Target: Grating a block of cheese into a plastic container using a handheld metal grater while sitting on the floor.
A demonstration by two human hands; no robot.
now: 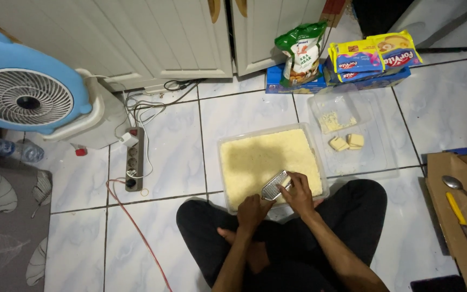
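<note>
A clear plastic tub (221, 145) full of pale yellow grated cheese (263, 157) sits on the tiled floor between my crossed legs. My left hand (252, 211) grips the handle of a small metal grater (275, 185) tilted over the tub's near edge. My right hand (298, 190) presses a block of cheese against the grater's face; my fingers mostly hide the block. To the right lies a clear lid (374, 148) holding two cheese blocks (346, 142) and some crumbs.
Yellow and blue packets (371, 57) and a green bag (301, 51) stand by the white cupboard doors. A blue fan (25, 92), a power strip (134, 159) and an orange cable (136, 227) lie left. Cardboard at right carries a spoon (458, 186) and a yellow-handled knife (460, 219).
</note>
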